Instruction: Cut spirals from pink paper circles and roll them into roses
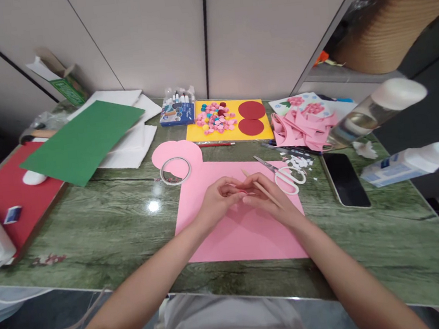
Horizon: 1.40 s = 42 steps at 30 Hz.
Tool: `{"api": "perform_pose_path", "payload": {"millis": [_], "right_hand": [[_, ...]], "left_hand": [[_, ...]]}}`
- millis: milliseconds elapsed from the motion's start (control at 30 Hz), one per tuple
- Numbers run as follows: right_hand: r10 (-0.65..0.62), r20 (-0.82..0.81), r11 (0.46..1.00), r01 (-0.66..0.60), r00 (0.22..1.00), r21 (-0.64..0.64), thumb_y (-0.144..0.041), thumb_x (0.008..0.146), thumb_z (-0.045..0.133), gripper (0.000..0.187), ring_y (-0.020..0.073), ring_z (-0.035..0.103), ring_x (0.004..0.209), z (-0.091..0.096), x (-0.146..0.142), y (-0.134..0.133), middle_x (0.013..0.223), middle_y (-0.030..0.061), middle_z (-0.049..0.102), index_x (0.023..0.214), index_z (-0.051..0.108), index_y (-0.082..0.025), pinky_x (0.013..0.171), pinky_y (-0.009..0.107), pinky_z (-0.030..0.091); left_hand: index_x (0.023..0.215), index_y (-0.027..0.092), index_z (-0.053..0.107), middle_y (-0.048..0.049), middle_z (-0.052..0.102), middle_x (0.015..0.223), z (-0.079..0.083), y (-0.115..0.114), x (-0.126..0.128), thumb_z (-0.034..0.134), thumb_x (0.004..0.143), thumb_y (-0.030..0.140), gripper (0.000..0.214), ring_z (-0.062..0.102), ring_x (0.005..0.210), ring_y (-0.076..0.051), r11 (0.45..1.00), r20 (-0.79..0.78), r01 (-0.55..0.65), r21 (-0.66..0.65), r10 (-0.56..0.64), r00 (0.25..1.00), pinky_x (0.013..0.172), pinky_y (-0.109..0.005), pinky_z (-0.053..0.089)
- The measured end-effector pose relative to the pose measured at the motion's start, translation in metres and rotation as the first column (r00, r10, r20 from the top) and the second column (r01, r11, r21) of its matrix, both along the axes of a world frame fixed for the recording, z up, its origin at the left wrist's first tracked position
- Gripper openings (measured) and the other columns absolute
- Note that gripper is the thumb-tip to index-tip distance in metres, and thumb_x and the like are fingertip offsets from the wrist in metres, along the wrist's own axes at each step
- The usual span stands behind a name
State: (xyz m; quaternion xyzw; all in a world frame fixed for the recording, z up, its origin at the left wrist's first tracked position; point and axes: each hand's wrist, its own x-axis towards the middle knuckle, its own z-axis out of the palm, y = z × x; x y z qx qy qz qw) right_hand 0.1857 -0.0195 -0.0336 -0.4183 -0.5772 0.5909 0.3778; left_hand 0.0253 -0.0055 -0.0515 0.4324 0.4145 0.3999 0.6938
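Note:
My left hand (219, 198) and my right hand (268, 196) meet fingertip to fingertip over a pink paper sheet (242, 230) on the green table. Between the fingertips sits a small red-pink piece (241, 187), pinched by both hands. A thin wooden stick (262, 188) runs through my right hand, its tip pointing up and to the left. White-handled scissors (285, 174) lie just right of my right hand. A roll of clear tape (175, 170) rests on the pink sheet's rounded upper left corner.
A yellow sheet (196, 133) at the back carries several small coloured rolls and two red discs (251, 117). Pink strips (302, 127), a phone (345, 179) and two bottles (411, 162) lie right. Green sheet (81, 139), white sheets, red mat (7, 197) and marker box (177, 111) lie left.

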Motion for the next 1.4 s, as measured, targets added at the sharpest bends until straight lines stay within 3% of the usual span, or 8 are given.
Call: {"api": "perform_pose_path", "payload": {"millis": [300, 500, 667, 867, 1033, 1233, 1400], "right_hand": [[-0.010, -0.020, 1.000, 0.010, 1.000, -0.004, -0.029, 0.072, 0.065, 0.028, 0.0194, 0.057, 0.098, 0.000, 0.001, 0.000, 0.102, 0.0040, 0.057, 0.094, 0.048, -0.023, 0.085, 0.037, 0.046], [-0.028, -0.010, 1.000, 0.028, 1.000, 0.000, -0.029, 0.075, 0.062, 0.023, 0.0187, 0.057, 0.097, 0.002, 0.002, 0.000, 0.099, 0.0025, 0.057, 0.094, 0.049, -0.024, 0.084, 0.034, 0.046], [-0.135, 0.033, 0.991, 0.135, 0.990, 0.017, -0.035, 0.083, 0.051, 0.015, 0.0186, 0.056, 0.095, -0.004, 0.004, 0.000, 0.093, 0.0025, 0.056, 0.092, 0.051, -0.024, 0.087, 0.036, 0.043], [-0.157, 0.062, 0.987, 0.155, 0.986, 0.034, -0.037, 0.085, 0.047, 0.016, 0.0178, 0.056, 0.091, -0.005, 0.001, -0.001, 0.088, 0.0018, 0.055, 0.092, 0.050, -0.024, 0.084, 0.034, 0.044], [-0.154, 0.067, 0.986, 0.149, 0.986, 0.074, -0.035, 0.077, 0.058, 0.022, 0.0164, 0.056, 0.085, -0.006, -0.004, -0.001, 0.090, 0.0012, 0.054, 0.092, 0.048, -0.023, 0.074, 0.030, 0.045], [-0.164, 0.056, 0.986, 0.165, 0.985, -0.011, -0.032, 0.073, 0.062, 0.021, 0.0120, 0.053, 0.067, -0.012, -0.005, 0.000, 0.076, -0.0025, 0.052, 0.084, 0.047, -0.022, 0.059, 0.023, 0.042], [-0.203, 0.073, 0.979, 0.204, 0.976, -0.007, -0.032, 0.072, 0.063, 0.020, 0.0113, 0.052, 0.062, -0.011, -0.003, 0.001, 0.071, -0.0036, 0.053, 0.079, 0.047, -0.022, 0.054, 0.022, 0.040]], "left_hand": [[0.083, 0.016, 0.053, 0.0024, 0.058, 0.065, 0.002, -0.003, 0.000, 0.068, 0.063, 0.019, 0.025, 0.054, 0.058, -0.007, 0.997, 0.050, -0.044, 0.067, 0.040, 0.998, 0.058, -0.021, 0.043], [0.086, 0.016, 0.053, -0.0003, 0.060, 0.073, 0.001, -0.001, 0.001, 0.067, 0.065, 0.023, 0.026, 0.057, 0.067, -0.010, 0.995, 0.044, -0.012, 0.102, 0.007, 0.999, 0.060, -0.022, 0.045], [0.080, 0.013, 0.060, -0.0041, 0.064, 0.080, -0.003, 0.000, 0.003, 0.068, 0.064, 0.027, 0.023, 0.059, 0.071, -0.012, 0.999, 0.019, -0.007, 0.050, 0.006, 1.000, 0.066, -0.025, 0.046], [0.086, 0.015, 0.064, -0.0052, 0.067, 0.085, -0.008, -0.001, 0.004, 0.069, 0.063, 0.025, 0.025, 0.061, 0.079, -0.014, 0.999, 0.115, -0.026, -0.027, 0.029, 0.993, 0.072, -0.026, 0.045], [0.090, 0.015, 0.063, -0.0067, 0.068, 0.088, -0.007, -0.003, 0.005, 0.069, 0.062, 0.026, 0.030, 0.061, 0.080, -0.016, 0.998, 0.099, -0.037, -0.047, 0.042, 0.994, 0.069, -0.027, 0.045], [0.087, 0.014, 0.062, -0.0062, 0.067, 0.088, -0.001, -0.005, 0.005, 0.068, 0.062, 0.019, 0.026, 0.061, 0.083, -0.016, 0.999, 0.046, -0.037, -0.004, 0.037, 0.998, 0.077, -0.029, 0.046], [0.089, 0.014, 0.058, -0.0059, 0.066, 0.088, 0.006, -0.008, 0.004, 0.066, 0.062, 0.014, 0.028, 0.060, 0.081, -0.016, 1.000, 0.064, -0.007, -0.010, 0.008, 0.998, 0.070, -0.027, 0.046]]}}
